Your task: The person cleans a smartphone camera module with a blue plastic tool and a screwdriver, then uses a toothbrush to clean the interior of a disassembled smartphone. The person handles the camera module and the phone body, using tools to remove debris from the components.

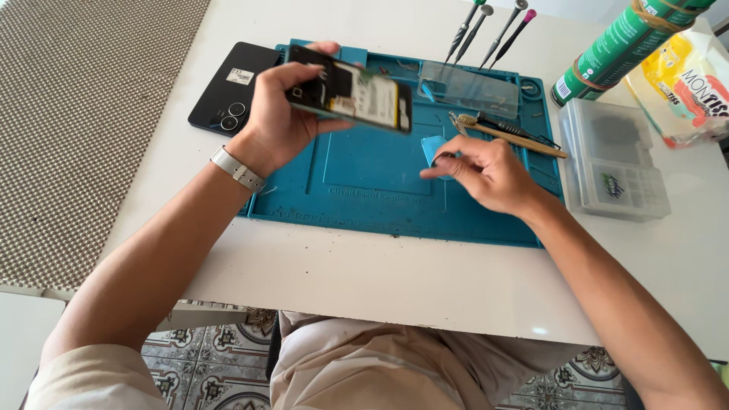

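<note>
Left hand (277,114) grips flat opened phone (351,89) above rubbery mat (364,193).

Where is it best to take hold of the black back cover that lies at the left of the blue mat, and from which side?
Take the black back cover by its long edges, coming from above on the left. It lies flat, its left part free; the mat borders its right edge.

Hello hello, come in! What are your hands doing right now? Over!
Left hand holds opened phone up over blue mat. Right hand pinches small dark tool beside blue pick. Brush just behind.
</note>
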